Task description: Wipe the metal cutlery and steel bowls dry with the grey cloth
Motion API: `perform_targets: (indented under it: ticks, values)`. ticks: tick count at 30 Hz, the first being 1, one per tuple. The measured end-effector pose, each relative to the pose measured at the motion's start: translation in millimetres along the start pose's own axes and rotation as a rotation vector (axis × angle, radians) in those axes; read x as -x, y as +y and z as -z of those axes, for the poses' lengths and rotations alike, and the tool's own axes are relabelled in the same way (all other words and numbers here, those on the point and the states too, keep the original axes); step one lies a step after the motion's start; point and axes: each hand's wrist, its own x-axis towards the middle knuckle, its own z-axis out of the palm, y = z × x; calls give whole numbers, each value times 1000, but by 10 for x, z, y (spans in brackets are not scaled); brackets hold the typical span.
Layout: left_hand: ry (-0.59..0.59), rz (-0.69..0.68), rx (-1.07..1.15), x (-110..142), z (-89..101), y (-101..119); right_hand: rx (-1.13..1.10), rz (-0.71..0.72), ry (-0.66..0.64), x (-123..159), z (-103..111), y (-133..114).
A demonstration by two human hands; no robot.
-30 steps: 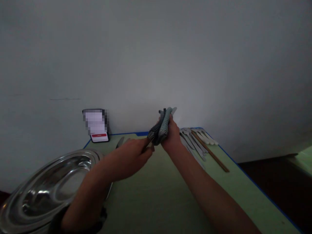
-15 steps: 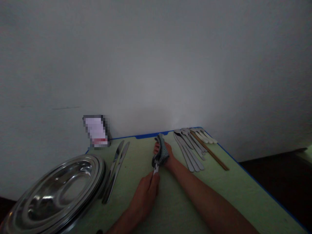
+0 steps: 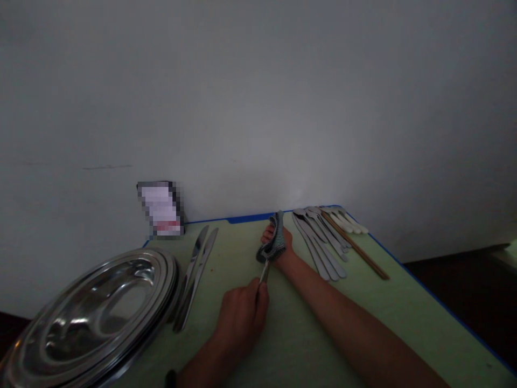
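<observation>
My left hand [image 3: 242, 312] is closed around one end of a slim piece of metal cutlery [image 3: 264, 271]. Its other end disappears into a grey-blue knitted cloth [image 3: 278, 240], so its kind cannot be made out. Beyond it, my right hand [image 3: 285, 242] grips the cloth, fingers curled around it, just above the pale green table [image 3: 315, 334]. Two table knives [image 3: 197, 275] lie side by side to the left of my hands. To the right are several metal spoons and other cutlery [image 3: 317, 240], partly overlapping.
A stack of oval metal trays [image 3: 100, 307] fills the near left. Wooden chopsticks [image 3: 361, 253] and white-handled cutlery [image 3: 347, 222] lie at the far right. A blurred phone-like device [image 3: 161, 207] leans against the wall [image 3: 258, 108] behind the table's blue edge.
The cloth and my right hand have shifted slightly up and right in view. The held cutlery has turned, showing a thinner side. The whole view has also moved a little.
</observation>
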Motion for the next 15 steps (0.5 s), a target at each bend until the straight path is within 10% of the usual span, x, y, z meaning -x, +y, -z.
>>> perform_targets:
  ticks: [15]
  values:
    - [-42,-89,29,80,-12,-19,-7,-27,58,-7,-21,-8]
